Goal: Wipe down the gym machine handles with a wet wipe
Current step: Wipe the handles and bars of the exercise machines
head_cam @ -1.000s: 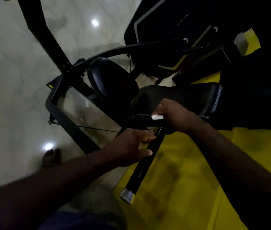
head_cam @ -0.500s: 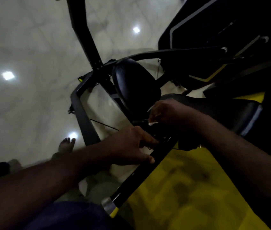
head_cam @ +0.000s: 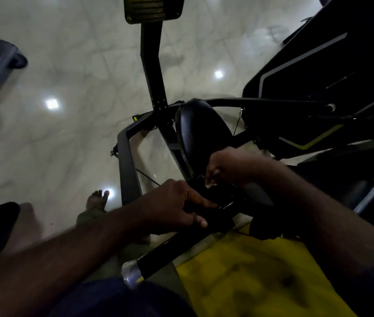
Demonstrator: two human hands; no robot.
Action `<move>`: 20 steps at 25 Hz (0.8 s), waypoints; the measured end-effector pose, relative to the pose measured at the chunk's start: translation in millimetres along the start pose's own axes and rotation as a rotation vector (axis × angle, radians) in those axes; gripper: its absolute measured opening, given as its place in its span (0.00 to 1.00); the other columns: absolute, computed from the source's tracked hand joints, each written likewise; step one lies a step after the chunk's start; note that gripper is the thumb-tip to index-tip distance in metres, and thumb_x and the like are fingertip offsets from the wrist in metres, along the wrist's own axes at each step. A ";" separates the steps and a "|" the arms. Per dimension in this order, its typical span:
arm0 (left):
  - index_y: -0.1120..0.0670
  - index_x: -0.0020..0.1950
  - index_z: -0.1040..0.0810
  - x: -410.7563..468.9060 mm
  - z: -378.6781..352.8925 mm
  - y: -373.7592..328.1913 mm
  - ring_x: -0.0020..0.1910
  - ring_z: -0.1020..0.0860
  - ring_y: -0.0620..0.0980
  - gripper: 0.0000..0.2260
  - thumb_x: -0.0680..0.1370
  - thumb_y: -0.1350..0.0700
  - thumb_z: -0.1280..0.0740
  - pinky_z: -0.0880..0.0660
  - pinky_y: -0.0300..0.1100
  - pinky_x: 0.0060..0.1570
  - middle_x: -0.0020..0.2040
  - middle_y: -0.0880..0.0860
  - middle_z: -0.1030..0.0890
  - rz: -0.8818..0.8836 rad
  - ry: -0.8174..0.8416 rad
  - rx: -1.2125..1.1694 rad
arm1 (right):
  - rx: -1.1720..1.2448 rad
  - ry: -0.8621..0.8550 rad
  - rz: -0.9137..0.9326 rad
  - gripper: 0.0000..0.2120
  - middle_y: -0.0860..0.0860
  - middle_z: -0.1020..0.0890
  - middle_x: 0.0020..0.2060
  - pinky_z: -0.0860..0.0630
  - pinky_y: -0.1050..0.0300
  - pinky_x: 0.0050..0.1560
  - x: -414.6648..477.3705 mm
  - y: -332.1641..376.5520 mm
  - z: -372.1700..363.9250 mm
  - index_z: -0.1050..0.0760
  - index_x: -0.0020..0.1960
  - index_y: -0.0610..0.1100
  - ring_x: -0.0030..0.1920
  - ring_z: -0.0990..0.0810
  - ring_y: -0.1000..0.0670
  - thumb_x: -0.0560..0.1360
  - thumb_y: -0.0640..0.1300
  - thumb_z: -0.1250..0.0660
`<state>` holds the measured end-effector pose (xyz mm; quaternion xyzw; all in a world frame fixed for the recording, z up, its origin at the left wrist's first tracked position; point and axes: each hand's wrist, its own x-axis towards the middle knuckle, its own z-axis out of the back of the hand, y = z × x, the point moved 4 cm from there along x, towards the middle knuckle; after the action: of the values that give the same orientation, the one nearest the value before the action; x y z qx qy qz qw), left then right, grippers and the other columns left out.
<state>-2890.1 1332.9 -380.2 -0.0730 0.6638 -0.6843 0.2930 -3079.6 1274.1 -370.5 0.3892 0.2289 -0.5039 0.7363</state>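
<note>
Counting on my feed: one handle (head_cam: 170, 249), two hands. Left hand (head_cam: 174, 209) grip wrapped round it; right hand (head_cam: 229, 168) further up it, curled, can't tell on what.

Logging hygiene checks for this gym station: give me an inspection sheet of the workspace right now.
Surface: glossy pale marble floor; yellow mat under machine.
Job's things: black tubular machine handle, silver end cap; wet wipe not discernible.
Clutter: nothing seen.
Grips: left hand grips handle; right hand curled at its upper end.
Cables: thin black cable across frame opening.
Surroundings: black padded seat, bare foot.
</note>
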 end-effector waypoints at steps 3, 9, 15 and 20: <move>0.41 0.62 0.16 -2.2 -2.9 7.5 0.53 0.15 0.41 0.19 0.73 0.53 0.20 0.18 0.49 0.59 0.54 0.42 0.13 0.012 -0.042 -0.043 | 0.048 -0.005 0.001 0.05 0.58 0.13 0.43 0.23 0.62 0.51 36.9 -12.2 -8.9 0.13 0.47 0.55 0.46 0.17 0.63 0.72 0.47 0.22; 0.44 0.61 0.14 -1.1 2.3 -3.7 0.45 0.17 0.32 0.18 0.73 0.55 0.20 0.19 0.37 0.52 0.44 0.37 0.14 0.034 -0.020 0.002 | 0.132 0.170 -0.008 0.08 0.61 0.14 0.45 0.26 0.72 0.48 -59.7 -10.0 18.9 0.13 0.52 0.57 0.46 0.18 0.66 0.76 0.46 0.24; 0.45 0.63 0.15 1.8 3.6 -5.2 0.39 0.20 0.28 0.18 0.73 0.54 0.20 0.25 0.30 0.47 0.39 0.30 0.17 0.046 0.049 0.020 | 0.126 -0.142 0.043 0.06 0.61 0.15 0.43 0.28 0.69 0.52 13.0 -24.5 -15.8 0.13 0.51 0.53 0.46 0.20 0.69 0.76 0.49 0.25; 0.42 0.61 0.15 -3.2 -2.0 2.6 0.54 0.16 0.37 0.19 0.73 0.56 0.20 0.20 0.44 0.63 0.53 0.43 0.12 0.064 -0.051 -0.040 | 0.697 -0.333 -0.132 0.04 0.48 0.12 0.44 0.22 0.62 0.48 -11.5 -54.0 -44.3 0.15 0.51 0.41 0.44 0.16 0.56 0.78 0.38 0.28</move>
<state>-2887.6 1336.4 -381.9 -0.0748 0.6715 -0.6592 0.3302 -3131.4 1306.0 -406.8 0.5134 -0.0539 -0.6538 0.5533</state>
